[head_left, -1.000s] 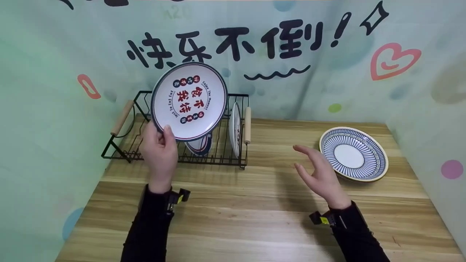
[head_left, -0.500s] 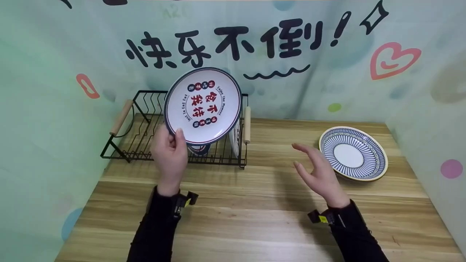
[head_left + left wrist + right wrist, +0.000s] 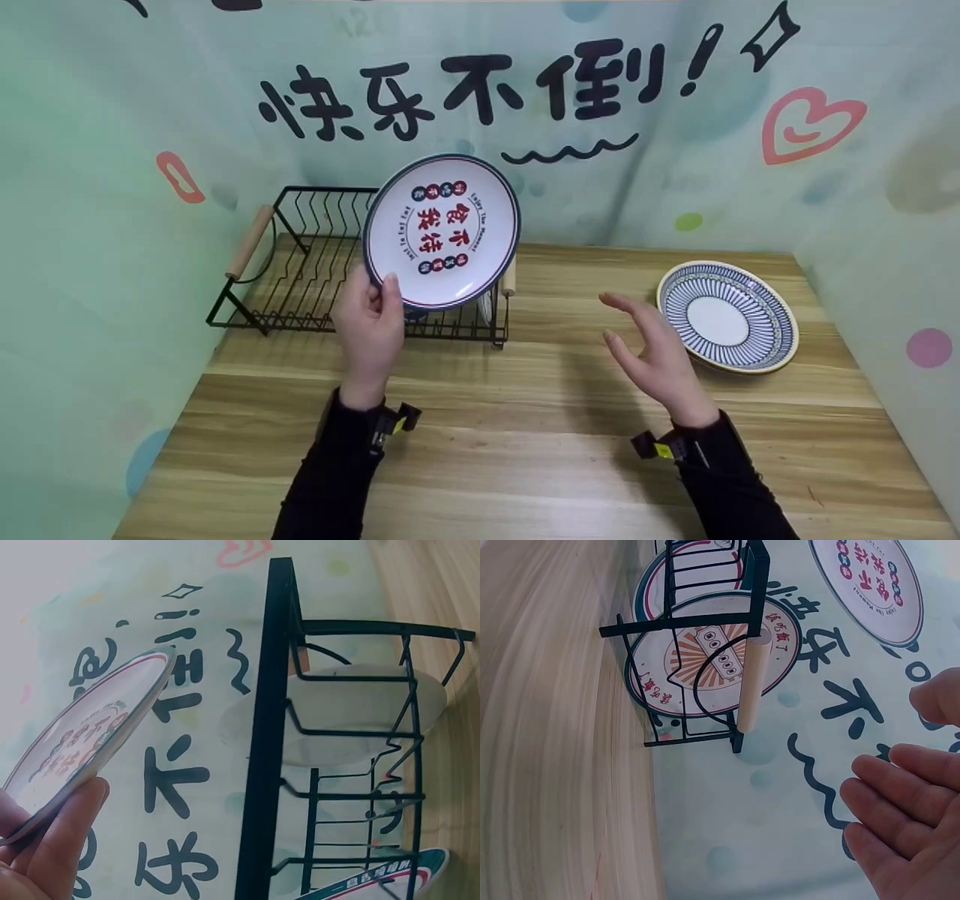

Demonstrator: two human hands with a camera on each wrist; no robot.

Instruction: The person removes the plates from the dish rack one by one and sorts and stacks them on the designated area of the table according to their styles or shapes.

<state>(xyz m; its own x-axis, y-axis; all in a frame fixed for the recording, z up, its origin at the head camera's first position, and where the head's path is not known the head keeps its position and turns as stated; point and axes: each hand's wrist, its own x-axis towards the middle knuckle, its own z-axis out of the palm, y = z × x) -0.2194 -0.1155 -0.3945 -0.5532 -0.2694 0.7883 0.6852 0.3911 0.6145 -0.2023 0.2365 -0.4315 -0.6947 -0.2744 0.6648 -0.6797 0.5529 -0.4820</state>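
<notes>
My left hand (image 3: 369, 322) pinches the lower left rim of a white plate (image 3: 442, 232) with a dark blue edge and red lettering. The plate is tilted up, above the right part of a black wire dish rack (image 3: 300, 285), and hides much of it. Two more plates stand in the rack; the right wrist view shows one with an orange sunburst print (image 3: 712, 652) near the wooden handle (image 3: 754, 682). My right hand (image 3: 660, 367) hovers with fingers extended and thumb apart, holding nothing. Just right of it lies a blue-and-white striped dish (image 3: 720, 322).
The rack's left wooden handle (image 3: 251, 241) stands near the left cloth wall. A printed backdrop (image 3: 570, 195) hangs behind the wooden table (image 3: 495, 450). Another cloth wall (image 3: 900, 300) bounds the right side.
My left hand has moved right and slightly down with the plate, which now covers the rack's right end. The right hand has hardly moved.
</notes>
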